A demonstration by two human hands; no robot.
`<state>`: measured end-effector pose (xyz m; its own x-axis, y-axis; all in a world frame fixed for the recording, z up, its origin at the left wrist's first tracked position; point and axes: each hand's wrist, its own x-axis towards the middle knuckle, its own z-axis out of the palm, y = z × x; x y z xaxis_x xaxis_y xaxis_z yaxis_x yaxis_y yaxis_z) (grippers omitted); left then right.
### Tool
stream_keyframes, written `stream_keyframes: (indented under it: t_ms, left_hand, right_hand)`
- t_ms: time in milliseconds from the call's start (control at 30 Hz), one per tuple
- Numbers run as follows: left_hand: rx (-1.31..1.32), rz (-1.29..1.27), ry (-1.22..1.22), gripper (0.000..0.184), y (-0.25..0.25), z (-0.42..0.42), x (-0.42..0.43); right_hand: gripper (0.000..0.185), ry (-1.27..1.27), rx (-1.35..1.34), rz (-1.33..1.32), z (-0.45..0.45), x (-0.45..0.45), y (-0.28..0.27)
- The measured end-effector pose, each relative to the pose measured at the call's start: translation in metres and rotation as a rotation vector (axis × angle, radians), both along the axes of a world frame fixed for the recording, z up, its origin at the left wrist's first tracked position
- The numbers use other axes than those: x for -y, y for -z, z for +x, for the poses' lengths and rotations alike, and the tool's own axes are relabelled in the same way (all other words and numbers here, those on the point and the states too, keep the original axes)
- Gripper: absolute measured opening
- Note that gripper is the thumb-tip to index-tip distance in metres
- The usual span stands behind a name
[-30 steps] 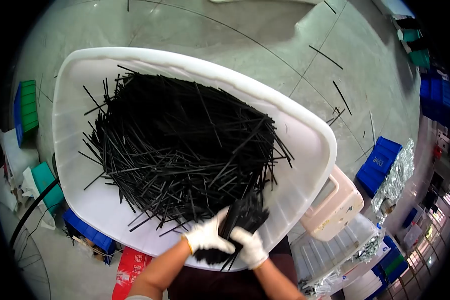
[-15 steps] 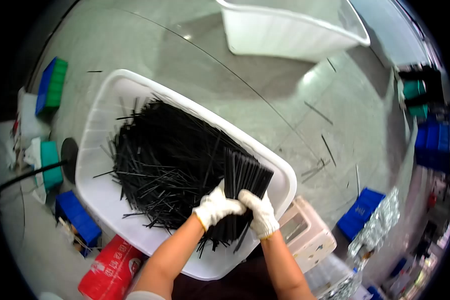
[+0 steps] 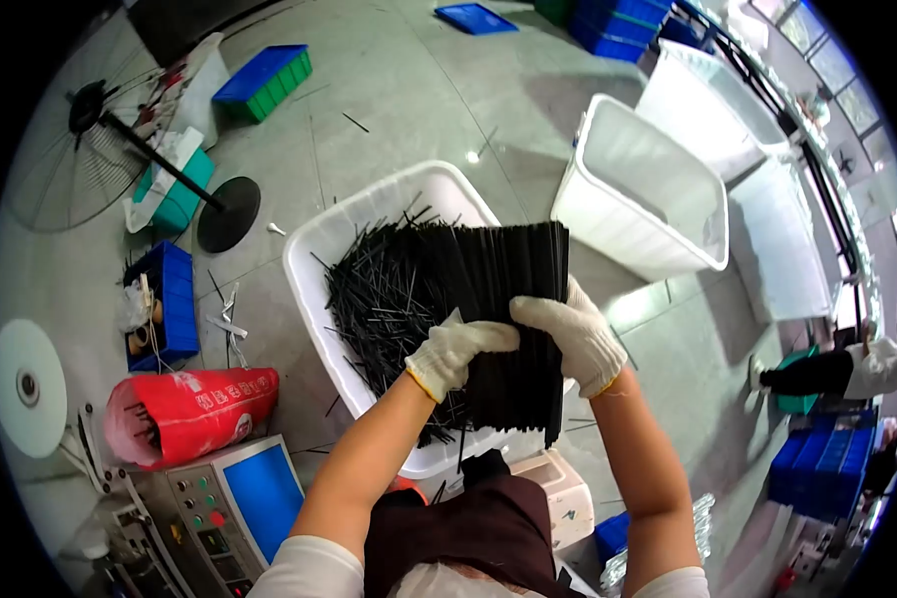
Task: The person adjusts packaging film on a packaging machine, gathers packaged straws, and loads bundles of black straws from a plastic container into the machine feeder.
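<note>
White knitted gloves with yellow cuffs cover both of my hands. Between them is a thick bundle of thin black strips, roughly upright and aligned. My left hand grips the bundle's lower left part, with the thumb across its front. On the right side, my right hand wraps round the bundle, thumb also in front. The bundle is raised above a white tub, hiding its right part. Loose black strips lie tangled in the tub, pointing in many directions.
A standing fan, a blue crate and a red sack are at left, above a control panel with a screen. White bins stand at upper right. Another person is at far right, near blue crates.
The view has swung up and wider. My hands have lifted the bundle from the tub's near edge, and its strips now stand more evenly aligned and closer to the camera.
</note>
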<state>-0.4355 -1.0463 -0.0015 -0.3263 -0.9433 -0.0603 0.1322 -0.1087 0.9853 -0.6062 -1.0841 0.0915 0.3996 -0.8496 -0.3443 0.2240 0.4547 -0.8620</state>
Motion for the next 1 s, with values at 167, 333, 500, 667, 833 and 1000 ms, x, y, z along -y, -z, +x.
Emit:
stream_keyframes:
  t_ms: [167, 333, 500, 667, 833, 1000]
  left_hand:
    - [-0.469, 0.214, -0.162, 0.043, -0.095, 0.019, -0.019]
    - [-0.430, 0.353, -0.181, 0.037, -0.130, 0.037, -0.068]
    - [-0.516, 0.568, -0.335, 0.036, -0.140, 0.037, -0.143]
    - [-0.412, 0.639, -0.550, 0.040, -0.125, 0.050, -0.182]
    - [-0.647, 0.533, -0.714, 0.038, -0.130, 0.051, -0.215]
    - [-0.701, 0.468, -0.862, 0.032, -0.159, 0.046, -0.247]
  right_hand:
    - [0.044, -0.134, -0.151, -0.153, 0.036, -0.013, -0.092]
    - [0.044, -0.404, 0.087, 0.100, 0.033, -0.037, -0.122]
    - [0.047, -0.464, 0.174, 0.287, 0.032, -0.084, -0.057]
    - [0.049, -0.539, 0.112, 0.386, 0.046, -0.085, -0.045]
    - [0.047, -0.585, 0.172, 0.391, 0.057, -0.078, -0.026]
    - [0.048, -0.644, 0.414, 0.483, 0.075, -0.089, -0.021]
